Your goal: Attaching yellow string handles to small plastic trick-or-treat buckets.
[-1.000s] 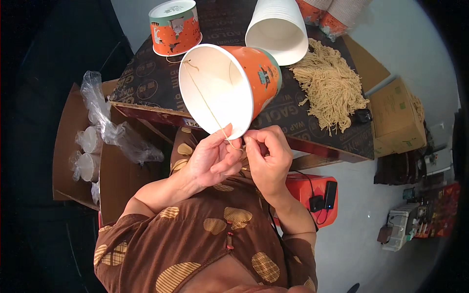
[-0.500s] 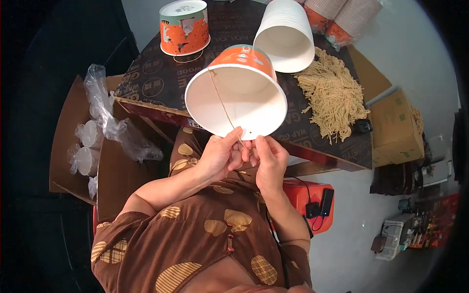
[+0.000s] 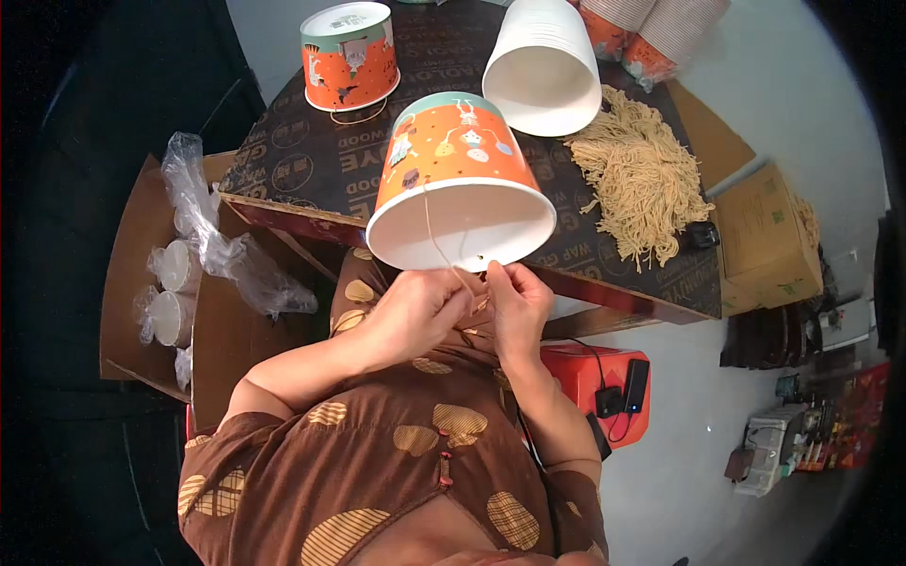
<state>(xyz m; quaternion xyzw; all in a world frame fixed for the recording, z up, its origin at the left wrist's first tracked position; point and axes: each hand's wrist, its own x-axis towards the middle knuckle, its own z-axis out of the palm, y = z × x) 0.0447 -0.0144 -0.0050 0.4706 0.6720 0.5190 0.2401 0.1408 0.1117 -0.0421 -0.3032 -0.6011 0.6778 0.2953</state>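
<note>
Head view: my left hand (image 3: pixel 425 307) pinches a tan string (image 3: pixel 431 226), its end hidden among overlapping fingers; my right hand (image 3: pixel 519 302) grips the rim of an orange paper tub (image 3: pixel 453 156), tilted just beyond both hands. Best, I judge: steady rim, slack strand, small hole (image 3: pixel 480 258) beside my thumb unobstructed.

Tilted with its white mouth low, the orange, green-banded bucket (image 3: pixel 467 146) has a tan string (image 3: pixel 431 226) across its opening.
</note>
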